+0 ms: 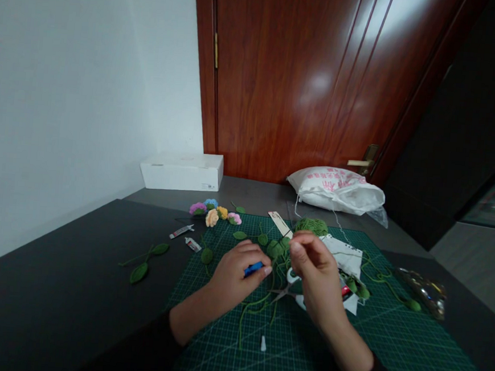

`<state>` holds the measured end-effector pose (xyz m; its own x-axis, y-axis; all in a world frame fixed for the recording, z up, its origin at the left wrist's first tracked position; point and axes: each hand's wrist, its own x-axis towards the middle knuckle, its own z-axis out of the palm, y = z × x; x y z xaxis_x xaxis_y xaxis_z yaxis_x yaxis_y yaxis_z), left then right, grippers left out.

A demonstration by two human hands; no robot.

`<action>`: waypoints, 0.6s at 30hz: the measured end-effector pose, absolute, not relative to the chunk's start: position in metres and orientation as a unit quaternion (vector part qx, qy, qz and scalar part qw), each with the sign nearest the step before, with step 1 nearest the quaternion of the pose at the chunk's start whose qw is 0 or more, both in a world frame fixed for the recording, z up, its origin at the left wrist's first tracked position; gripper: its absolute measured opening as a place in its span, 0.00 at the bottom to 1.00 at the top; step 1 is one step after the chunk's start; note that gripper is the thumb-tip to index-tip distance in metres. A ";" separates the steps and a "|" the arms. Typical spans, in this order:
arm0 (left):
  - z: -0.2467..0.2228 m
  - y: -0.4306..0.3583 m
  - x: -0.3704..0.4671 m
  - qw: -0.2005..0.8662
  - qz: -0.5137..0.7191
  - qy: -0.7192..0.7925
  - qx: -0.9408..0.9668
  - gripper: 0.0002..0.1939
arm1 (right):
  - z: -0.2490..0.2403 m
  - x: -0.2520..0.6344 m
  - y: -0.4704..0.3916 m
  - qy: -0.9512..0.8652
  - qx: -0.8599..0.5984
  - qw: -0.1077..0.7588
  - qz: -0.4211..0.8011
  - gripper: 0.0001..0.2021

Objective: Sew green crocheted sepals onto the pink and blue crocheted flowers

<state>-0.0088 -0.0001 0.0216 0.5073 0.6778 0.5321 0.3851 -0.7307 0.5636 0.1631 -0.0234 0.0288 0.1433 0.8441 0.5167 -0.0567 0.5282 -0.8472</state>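
1. Left hand (pixel 237 266) curls its fingers around a blue thing (pixel 253 269).
2. Right hand (pixel 319 266) has its thumb and finger pinched together; I cannot tell on what.
3. Green yarn (pixel 283 264) lies between the hands on the mat (pixel 303 350), near the scissors (pixel 280 294).

dark table (pixel 71 292) in my remote view, box (pixel 184 172) and bag (pixel 337 187) along its back, mat (pixel 306 367) in front, leaves (pixel 139 273) at left

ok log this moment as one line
left hand: holds blue object | right hand: hold unclear | scissors: open on green mat
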 end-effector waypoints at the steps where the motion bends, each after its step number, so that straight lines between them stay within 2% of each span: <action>1: 0.023 0.000 -0.009 0.194 0.381 0.319 0.846 0.06 | 0.030 0.167 -0.021 -0.539 -0.351 0.672 0.368 0.07; 3: 0.024 -0.001 -0.010 0.200 0.377 0.328 0.843 0.06 | 0.032 0.176 -0.016 -0.510 -0.367 0.672 0.392 0.10; 6: 0.024 0.000 -0.010 0.213 0.378 0.336 0.836 0.06 | 0.033 0.187 -0.012 -0.526 -0.414 0.659 0.343 0.14; 11: 0.021 0.004 -0.011 0.228 0.373 0.338 0.833 0.06 | 0.033 0.189 -0.017 -0.704 -0.418 0.519 0.246 0.12; 14: 0.021 0.005 -0.012 0.234 0.366 0.327 0.840 0.05 | 0.031 0.185 -0.018 -0.746 -0.416 0.465 0.233 0.09; 18: 0.024 0.003 -0.013 0.260 0.367 0.313 0.836 0.05 | 0.026 0.186 -0.013 -0.717 -0.440 0.466 0.273 0.18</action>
<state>-0.0127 0.0028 0.0238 0.5339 0.7147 0.4519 0.3331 -0.6690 0.6644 0.1857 -0.0135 0.0262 -0.1780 0.8856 0.4289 0.3774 0.4640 -0.8014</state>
